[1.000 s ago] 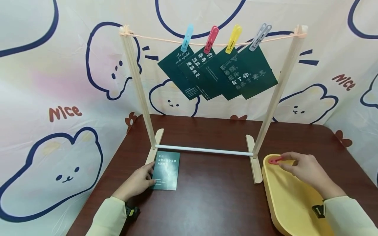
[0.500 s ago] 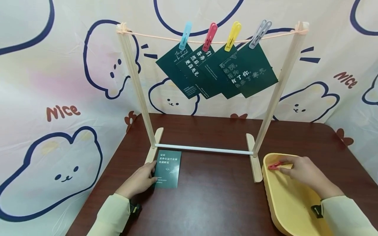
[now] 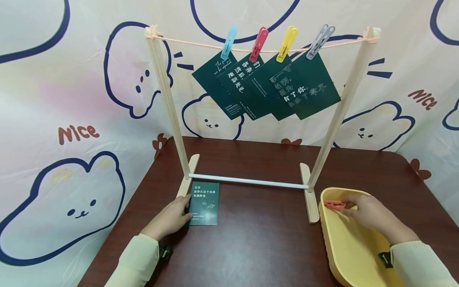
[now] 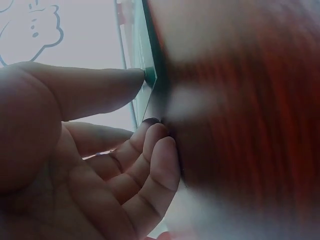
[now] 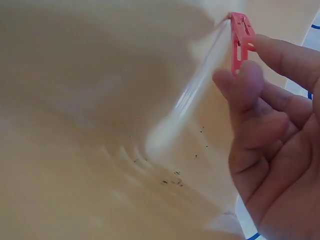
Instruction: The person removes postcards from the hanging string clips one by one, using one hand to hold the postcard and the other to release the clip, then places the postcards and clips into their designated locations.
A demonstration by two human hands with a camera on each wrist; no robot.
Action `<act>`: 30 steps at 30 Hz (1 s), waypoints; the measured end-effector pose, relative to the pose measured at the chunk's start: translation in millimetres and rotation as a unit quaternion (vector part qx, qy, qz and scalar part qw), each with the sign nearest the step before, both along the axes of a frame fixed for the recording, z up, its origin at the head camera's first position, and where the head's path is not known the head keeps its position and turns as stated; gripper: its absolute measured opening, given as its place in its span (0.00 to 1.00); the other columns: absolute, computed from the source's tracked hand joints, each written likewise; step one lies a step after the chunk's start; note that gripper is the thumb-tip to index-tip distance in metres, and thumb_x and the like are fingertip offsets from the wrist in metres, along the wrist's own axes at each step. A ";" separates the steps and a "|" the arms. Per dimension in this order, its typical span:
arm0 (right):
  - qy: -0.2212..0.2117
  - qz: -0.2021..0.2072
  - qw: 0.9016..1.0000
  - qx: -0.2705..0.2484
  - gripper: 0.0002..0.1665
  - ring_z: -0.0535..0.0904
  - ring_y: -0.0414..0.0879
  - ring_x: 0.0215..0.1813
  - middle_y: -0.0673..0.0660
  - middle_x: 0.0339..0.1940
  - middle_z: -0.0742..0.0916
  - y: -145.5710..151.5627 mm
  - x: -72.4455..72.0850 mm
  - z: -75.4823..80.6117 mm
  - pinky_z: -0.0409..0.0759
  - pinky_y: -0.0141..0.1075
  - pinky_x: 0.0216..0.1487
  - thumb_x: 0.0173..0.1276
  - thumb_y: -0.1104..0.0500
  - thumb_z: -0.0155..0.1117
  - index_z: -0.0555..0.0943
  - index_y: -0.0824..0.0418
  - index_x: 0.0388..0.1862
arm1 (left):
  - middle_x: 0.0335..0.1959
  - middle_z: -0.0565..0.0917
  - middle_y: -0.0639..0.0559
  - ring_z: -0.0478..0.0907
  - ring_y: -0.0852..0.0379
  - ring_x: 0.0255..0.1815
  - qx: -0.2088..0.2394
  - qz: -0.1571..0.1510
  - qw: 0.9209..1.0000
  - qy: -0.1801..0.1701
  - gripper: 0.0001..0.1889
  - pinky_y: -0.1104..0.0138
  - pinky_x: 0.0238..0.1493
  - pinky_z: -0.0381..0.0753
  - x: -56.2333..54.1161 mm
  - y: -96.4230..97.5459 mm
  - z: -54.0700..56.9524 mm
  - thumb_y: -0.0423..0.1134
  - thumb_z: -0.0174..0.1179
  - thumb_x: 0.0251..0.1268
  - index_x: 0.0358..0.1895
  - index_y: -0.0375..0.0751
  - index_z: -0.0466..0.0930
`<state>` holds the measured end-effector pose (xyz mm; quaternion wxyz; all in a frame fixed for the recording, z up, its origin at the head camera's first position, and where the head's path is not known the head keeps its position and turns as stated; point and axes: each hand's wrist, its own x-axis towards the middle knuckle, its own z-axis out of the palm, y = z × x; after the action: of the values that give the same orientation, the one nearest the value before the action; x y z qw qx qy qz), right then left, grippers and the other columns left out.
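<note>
On the table beside the rack's left foot lies a dark green card (image 3: 205, 203) with white print. My left hand (image 3: 171, 217) holds its left edge: in the left wrist view the thumb (image 4: 107, 92) presses the card's face (image 4: 145, 55), and curled fingers (image 4: 162, 165) sit at its edge, close to the tabletop. My right hand (image 3: 371, 215) reaches into the yellow tray (image 3: 362, 243) and pinches a red clothespin (image 5: 241, 42) by its handle end between thumb and forefinger. The clothespin's other end points left, close to the tray's far left corner.
A wooden rack (image 3: 173, 115) with a white crossbar (image 3: 247, 181) stands mid-table. Along its string (image 3: 190, 43) hang several overlapping green cards (image 3: 305, 87), under blue (image 3: 228, 42), red (image 3: 259, 44), yellow (image 3: 287, 44) and grey (image 3: 320, 42) clothespins. Patterned cloth (image 3: 86, 99) encloses the table.
The red clothespin has come slightly nearer inside the tray and been turned in my right fingers. The card's near edge has shifted a little away from me, and its glare has faded.
</note>
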<state>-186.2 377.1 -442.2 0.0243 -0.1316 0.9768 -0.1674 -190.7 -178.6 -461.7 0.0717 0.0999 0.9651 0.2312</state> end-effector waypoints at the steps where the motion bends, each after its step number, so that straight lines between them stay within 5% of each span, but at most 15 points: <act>1: -0.003 0.004 1.000 0.003 0.13 0.81 0.52 0.40 0.52 0.33 0.86 0.2 0.0 -0.1 0.77 0.48 0.39 0.62 0.59 0.69 0.83 0.64 0.43 | 0.40 0.76 0.47 0.73 0.53 0.39 0.000 0.000 1.000 0.001 0.34 0.58 0.43 0.75 0.0 0.1 -0.2 0.34 0.66 0.61 0.68 0.24 0.63; 14: -0.031 0.014 0.999 0.031 0.12 0.74 0.41 0.31 0.49 0.30 0.83 2.1 0.4 -3.1 0.72 0.37 0.30 0.62 0.59 0.69 0.82 0.65 0.41 | 0.44 0.76 0.45 0.74 0.54 0.40 -0.014 0.000 1.000 0.008 0.32 0.59 0.42 0.76 1.1 1.8 -0.1 0.33 0.64 0.63 0.69 0.29 0.64; 30: -0.036 0.013 0.999 0.020 0.15 0.73 0.40 0.29 0.49 0.29 0.82 -1.0 2.9 0.3 0.72 0.37 0.28 0.63 0.57 0.68 0.82 0.67 0.43 | 0.56 0.75 0.39 0.74 0.45 0.57 0.007 -0.008 1.000 0.013 0.33 0.50 0.55 0.75 2.8 -4.0 3.8 0.32 0.64 0.64 0.71 0.34 0.63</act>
<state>-183.2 376.2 -441.8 0.0637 -0.1377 0.9766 -0.1524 -187.9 -182.6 -457.9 0.0600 0.1113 0.9635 0.2358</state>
